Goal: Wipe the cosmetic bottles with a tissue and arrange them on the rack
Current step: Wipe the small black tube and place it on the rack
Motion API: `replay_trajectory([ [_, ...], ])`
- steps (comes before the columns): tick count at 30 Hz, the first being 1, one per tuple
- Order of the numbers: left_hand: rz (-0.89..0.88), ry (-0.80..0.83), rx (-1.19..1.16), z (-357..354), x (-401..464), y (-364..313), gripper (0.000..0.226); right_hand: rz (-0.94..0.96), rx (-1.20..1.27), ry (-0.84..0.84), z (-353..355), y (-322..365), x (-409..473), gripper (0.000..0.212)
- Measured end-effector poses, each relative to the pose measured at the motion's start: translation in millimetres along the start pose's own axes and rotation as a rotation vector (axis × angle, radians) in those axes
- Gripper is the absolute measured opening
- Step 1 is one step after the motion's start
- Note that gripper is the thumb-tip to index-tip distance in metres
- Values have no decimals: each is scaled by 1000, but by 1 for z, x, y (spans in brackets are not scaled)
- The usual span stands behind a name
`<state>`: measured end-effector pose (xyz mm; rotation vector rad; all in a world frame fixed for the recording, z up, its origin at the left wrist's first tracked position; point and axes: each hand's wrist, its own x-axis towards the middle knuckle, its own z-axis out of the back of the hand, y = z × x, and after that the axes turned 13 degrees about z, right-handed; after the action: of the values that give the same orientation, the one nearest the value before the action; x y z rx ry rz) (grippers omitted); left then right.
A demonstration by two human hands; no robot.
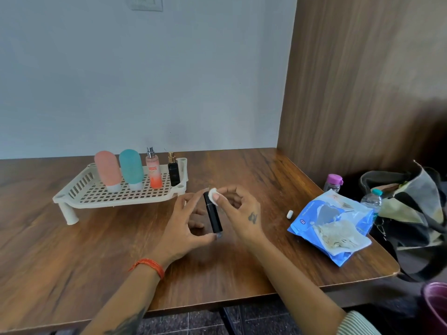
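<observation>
Slim black cylindrical bottle (212, 213): tilted, above brown wooden table (72, 250), just right of cream perforated plastic rack (116, 197). Left hand (181, 226): thumb and fingertips pinching bottle's ends. Right hand (238, 209): fingers pressing small white tissue wad (213, 193) on bottle top. On rack, upright: pink tube (107, 170), teal tube (131, 169), orange spray bottle (153, 170), black perfume bottle (173, 171).

Left hand (182, 226) holds black bottle (212, 215); right hand (238, 211) presses tissue (213, 195) on top
</observation>
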<state>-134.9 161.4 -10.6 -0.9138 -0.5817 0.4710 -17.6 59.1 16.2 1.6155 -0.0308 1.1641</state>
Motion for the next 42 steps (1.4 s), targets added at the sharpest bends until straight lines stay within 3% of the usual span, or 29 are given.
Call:
replay_trajectory([
  [13, -9, -23, 17, 0, 2, 2, 90, -224, 94, 288, 26, 1, -26, 12],
  [18, -18, 11, 2, 0, 0, -1, 89, -202, 13, 130, 10, 10, 3, 21],
  [23, -10, -30, -8, 1, 0, 3, 90, -251, -48, 157, -5, 17, 14, 25],
  [34, -14, -215, 78, -1, -3, -1, 85, -476, 197, 139, 8, 0, -25, 23],
  [37, -24, -186, 77, 0, -5, -6, 84, -513, 363, 51, 5, -1, -31, 28],
  [42, 0, -124, -1, -1, -3, -4, 91, -509, 401, -54, 4, 0, -31, 29],
])
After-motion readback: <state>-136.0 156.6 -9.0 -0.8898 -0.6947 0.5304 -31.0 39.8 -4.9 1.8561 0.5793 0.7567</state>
